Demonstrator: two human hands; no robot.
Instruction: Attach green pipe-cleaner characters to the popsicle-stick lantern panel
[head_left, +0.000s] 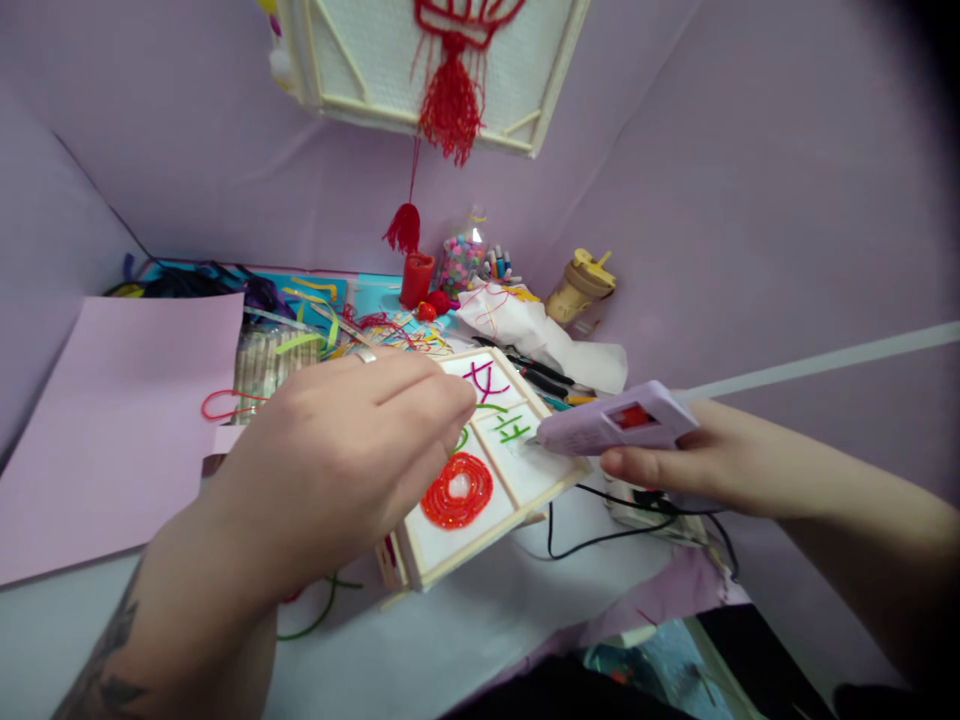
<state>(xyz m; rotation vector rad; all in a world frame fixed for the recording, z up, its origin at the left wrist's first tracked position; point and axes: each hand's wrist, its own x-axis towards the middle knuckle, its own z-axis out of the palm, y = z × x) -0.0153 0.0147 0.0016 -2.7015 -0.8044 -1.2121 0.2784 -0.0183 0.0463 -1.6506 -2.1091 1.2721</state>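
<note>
A small wooden-framed panel [540, 484] with a white face lies tilted before me, divided by thin strips. Its face bears a red ring of coiled cord [478, 492], a purple character [484, 380] and green strokes [513, 429]. Over its left part my left hand [352, 430] is closed, fingers pressed together near the upper middle; a short green strand shows beside the fingertips, and what they pinch is hidden. My right hand [675, 455] grips a lilac glue gun [600, 422], its nozzle close to the green strokes. From the gun's back runs a long white glue stick [817, 362].
A larger framed panel [375, 50] with red tassels hangs overhead. Behind stand a red cup [416, 280], a bead bottle [461, 262] and a lidded drink cup [581, 288]. Lilac card [127, 420] lies left. A black cable [592, 553] loops below the right hand.
</note>
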